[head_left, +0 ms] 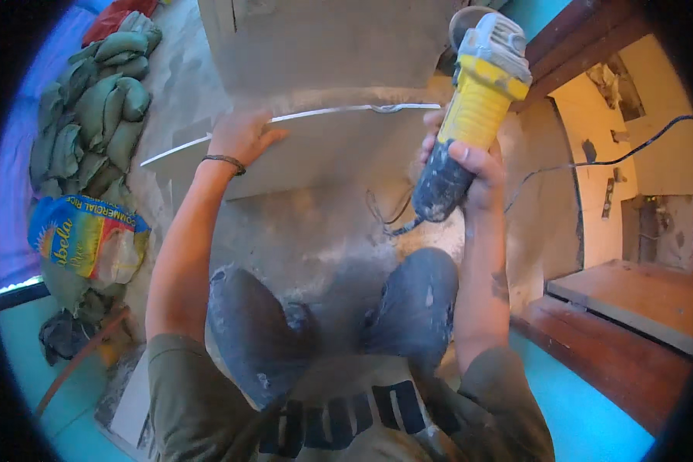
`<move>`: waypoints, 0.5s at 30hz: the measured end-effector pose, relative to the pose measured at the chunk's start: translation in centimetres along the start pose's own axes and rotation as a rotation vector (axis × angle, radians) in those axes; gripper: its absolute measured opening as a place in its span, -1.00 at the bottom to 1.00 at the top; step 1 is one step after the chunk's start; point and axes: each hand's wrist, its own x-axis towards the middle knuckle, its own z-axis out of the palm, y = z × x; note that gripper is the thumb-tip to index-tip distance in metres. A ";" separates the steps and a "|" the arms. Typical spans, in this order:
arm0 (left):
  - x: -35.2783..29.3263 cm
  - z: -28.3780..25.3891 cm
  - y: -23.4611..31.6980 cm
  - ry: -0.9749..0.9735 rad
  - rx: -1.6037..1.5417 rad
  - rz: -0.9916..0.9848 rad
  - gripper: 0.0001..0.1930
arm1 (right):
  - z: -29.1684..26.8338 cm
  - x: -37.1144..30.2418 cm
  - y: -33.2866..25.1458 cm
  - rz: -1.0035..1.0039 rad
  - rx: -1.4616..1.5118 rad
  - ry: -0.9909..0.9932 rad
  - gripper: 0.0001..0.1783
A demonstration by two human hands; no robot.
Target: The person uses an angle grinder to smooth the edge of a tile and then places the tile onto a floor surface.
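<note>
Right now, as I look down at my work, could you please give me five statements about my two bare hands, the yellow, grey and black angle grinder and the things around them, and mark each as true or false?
1. Your right hand holds the yellow, grey and black angle grinder. True.
2. Your left hand also grips the grinder. False: it is at the white edge of a flat grey panel.
3. A thin dark bracelet is around your left wrist. True.
4. The filled green fabric sacks are piled to your right. False: they are piled to your left.
5. The grinder's round disc is pressed into the panel. False: it is apart from the panel.
</note>
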 end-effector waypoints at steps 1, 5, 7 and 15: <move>-0.7 0.2 -0.4 0.012 -0.003 -0.002 -0.54 | -0.2 -0.9 0.4 0.051 -0.097 -0.036 -0.50; -2.9 2.5 -1.9 0.123 -0.041 0.004 -0.54 | 0.7 -3.4 4.4 0.138 -0.223 -0.048 -0.54; -4.4 4.2 -3.3 0.277 0.009 0.056 -0.53 | 1.8 -4.6 5.7 0.200 -0.232 -0.044 -0.55; -10.6 7.3 -9.6 0.157 -0.060 -0.071 -0.44 | 8.2 -10.0 11.8 0.456 -0.419 0.074 -0.54</move>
